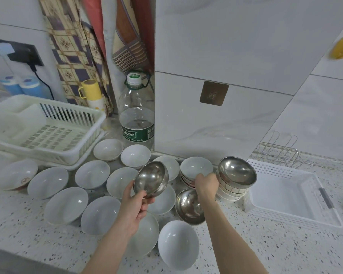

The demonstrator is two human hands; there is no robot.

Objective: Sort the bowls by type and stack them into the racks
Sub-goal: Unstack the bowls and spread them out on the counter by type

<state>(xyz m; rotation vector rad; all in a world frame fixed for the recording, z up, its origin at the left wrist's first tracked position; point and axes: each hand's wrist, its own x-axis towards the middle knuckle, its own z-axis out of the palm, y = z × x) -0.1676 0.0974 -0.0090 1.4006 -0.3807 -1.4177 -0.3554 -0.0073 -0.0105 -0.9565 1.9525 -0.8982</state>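
My left hand (136,207) grips a steel bowl (151,178) by its rim and holds it tilted above the counter. My right hand (206,184) reaches between a short stack of red-patterned bowls (194,168) and a taller stack of cream bowls (231,191) topped by a steel bowl (237,173); its fingers curl at the stack, the hold is hidden. Another steel bowl (188,207) sits on the counter under my right forearm. Several white bowls (66,205) lie spread over the counter. A red-patterned bowl (17,175) sits far left.
A cream slatted rack (71,147) stands at the back left, a white perforated basket (293,218) at the right with a wire rack (279,155) behind it. A large water bottle (136,113) and a yellow flask (92,93) stand at the wall.
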